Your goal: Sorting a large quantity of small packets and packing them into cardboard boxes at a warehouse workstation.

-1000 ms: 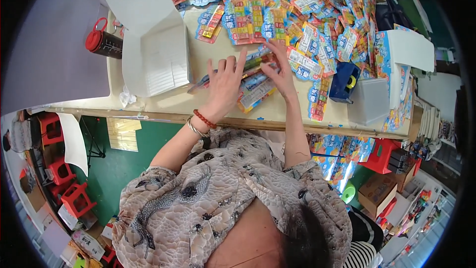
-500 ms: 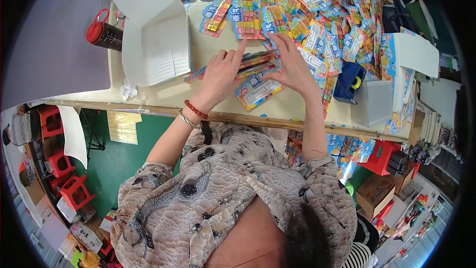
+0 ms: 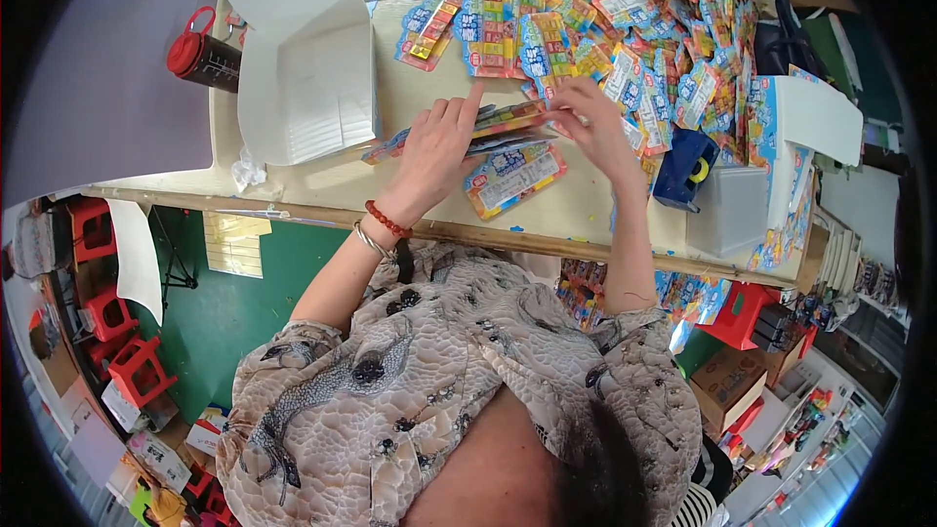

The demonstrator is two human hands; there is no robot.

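Note:
My left hand [image 3: 439,146] is closed over a small stack of carded candy packs [image 3: 508,117], held on edge above the table, its index finger stretched along the top. At the stack's right end, my right hand [image 3: 593,127] pinches a pack's edge between thumb and fingers; the fingertips are partly hidden. Just below the stack, a single candy pack [image 3: 515,179] lies flat on the table, its white printed panel up. Beyond my hands, more colourful packs [image 3: 491,29] lie at the near edge of a large heap [image 3: 605,10].
An open white box [image 3: 317,88] with its lid raised stands left of my hands. Farther left lies a dark bottle with a red lid [image 3: 203,60]. To the right are a blue tape dispenser [image 3: 686,171] and a clear plastic box [image 3: 727,210]. The table's wooden edge [image 3: 342,220] runs near my body.
My right hand's spread fingers have drawn together into a pinch at the stack's right end. Its thumb has come off the loose pack below. My left hand stays almost in place.

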